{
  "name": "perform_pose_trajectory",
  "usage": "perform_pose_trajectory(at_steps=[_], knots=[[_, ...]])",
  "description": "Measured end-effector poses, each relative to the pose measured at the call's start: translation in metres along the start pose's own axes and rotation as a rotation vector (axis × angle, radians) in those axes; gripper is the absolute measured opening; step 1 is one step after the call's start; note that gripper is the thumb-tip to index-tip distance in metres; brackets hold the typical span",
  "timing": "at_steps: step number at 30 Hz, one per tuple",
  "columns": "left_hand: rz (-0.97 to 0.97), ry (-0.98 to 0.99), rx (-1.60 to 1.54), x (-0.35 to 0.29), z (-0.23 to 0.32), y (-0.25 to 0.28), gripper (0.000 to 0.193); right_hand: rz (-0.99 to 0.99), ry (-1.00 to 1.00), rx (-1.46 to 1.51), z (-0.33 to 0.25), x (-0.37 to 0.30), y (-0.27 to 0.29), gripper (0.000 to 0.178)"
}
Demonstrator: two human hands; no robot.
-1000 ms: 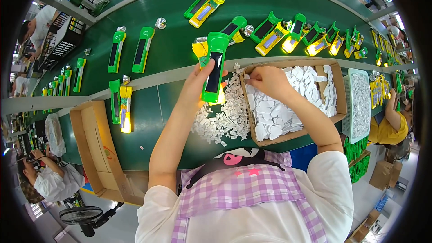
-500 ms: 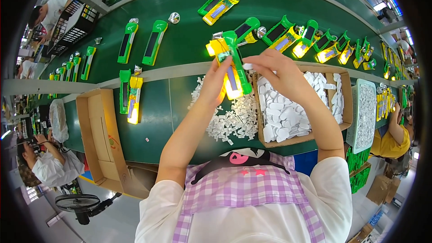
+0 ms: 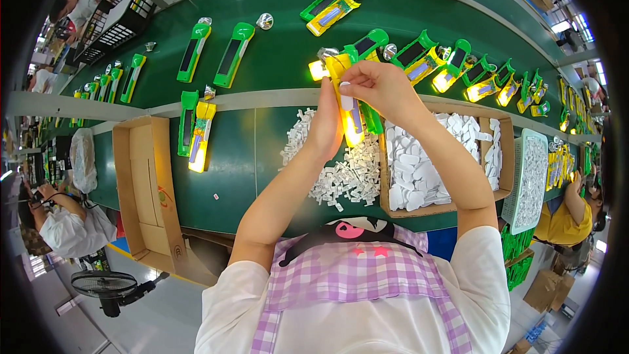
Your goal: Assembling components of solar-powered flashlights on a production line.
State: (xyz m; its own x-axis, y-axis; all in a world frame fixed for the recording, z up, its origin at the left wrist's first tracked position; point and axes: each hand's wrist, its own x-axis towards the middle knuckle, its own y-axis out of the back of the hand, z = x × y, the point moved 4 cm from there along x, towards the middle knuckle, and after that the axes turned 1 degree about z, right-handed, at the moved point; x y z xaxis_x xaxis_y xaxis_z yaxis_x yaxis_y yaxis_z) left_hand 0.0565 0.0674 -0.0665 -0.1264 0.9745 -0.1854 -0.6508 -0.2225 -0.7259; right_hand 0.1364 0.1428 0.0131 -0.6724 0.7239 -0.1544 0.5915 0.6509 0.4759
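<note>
My left hand (image 3: pixel 325 126) is closed on a flashlight whose yellow housing half (image 3: pixel 353 132) glows, with its green half (image 3: pixel 373 120) hanging beside it on the right. Between the thumb and fingers of my right hand (image 3: pixel 386 92) is a small white oval plastic piece (image 3: pixel 346 96), held at the inside of the yellow half. Below lies a heap of small white parts (image 3: pixel 347 180). To its right a cardboard box (image 3: pixel 419 208) holds many flat white pieces (image 3: pixel 419 170).
Opened lit flashlights (image 3: pixel 422 65) line the far right of the green bench (image 3: pixel 226 183); closed ones (image 3: pixel 234 56) lie at the far left. An opened flashlight (image 3: pixel 202 137) sits near an empty cardboard box (image 3: pixel 145 190). At right stands a pale basket of small parts (image 3: pixel 528 180). A metal rail (image 3: pixel 262 101) crosses the bench.
My right hand has moved left with the white piece, bringing it onto the yellow half. The green half now hangs lower and partly behind my right hand. The view has shifted slightly.
</note>
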Motion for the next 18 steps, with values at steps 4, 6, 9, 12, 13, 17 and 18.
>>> perform_pose_trajectory(at_steps=[4, 6, 9, 12, 13, 17, 18], knots=[[0.013, -0.06, 0.093, -0.005, 0.009, -0.016, 0.069, 0.109, 0.103, -0.186, -0.004, -0.002, -0.006, 0.022], [0.035, -0.045, 0.134, -0.011, 0.016, -0.024, 0.07, 0.162, 0.15, -0.282, -0.011, -0.003, -0.005, 0.024], [0.078, -0.012, 0.171, -0.008, 0.016, -0.018, 0.072, 0.15, 0.14, -0.284, -0.018, 0.0, -0.002, 0.027], [0.06, -0.022, 0.158, -0.005, 0.018, -0.017, 0.074, 0.169, 0.21, -0.316, -0.016, 0.006, -0.002, 0.028], [0.025, -0.056, 0.151, -0.004, 0.019, -0.019, 0.074, 0.179, 0.22, -0.319, -0.015, 0.008, -0.004, 0.028], [0.018, -0.063, 0.082, 0.004, 0.013, -0.009, 0.072, 0.149, 0.17, -0.25, -0.006, 0.008, -0.009, 0.026], [0.008, -0.054, 0.033, 0.006, 0.012, -0.007, 0.073, 0.146, 0.172, -0.25, -0.006, 0.009, -0.007, 0.026]])
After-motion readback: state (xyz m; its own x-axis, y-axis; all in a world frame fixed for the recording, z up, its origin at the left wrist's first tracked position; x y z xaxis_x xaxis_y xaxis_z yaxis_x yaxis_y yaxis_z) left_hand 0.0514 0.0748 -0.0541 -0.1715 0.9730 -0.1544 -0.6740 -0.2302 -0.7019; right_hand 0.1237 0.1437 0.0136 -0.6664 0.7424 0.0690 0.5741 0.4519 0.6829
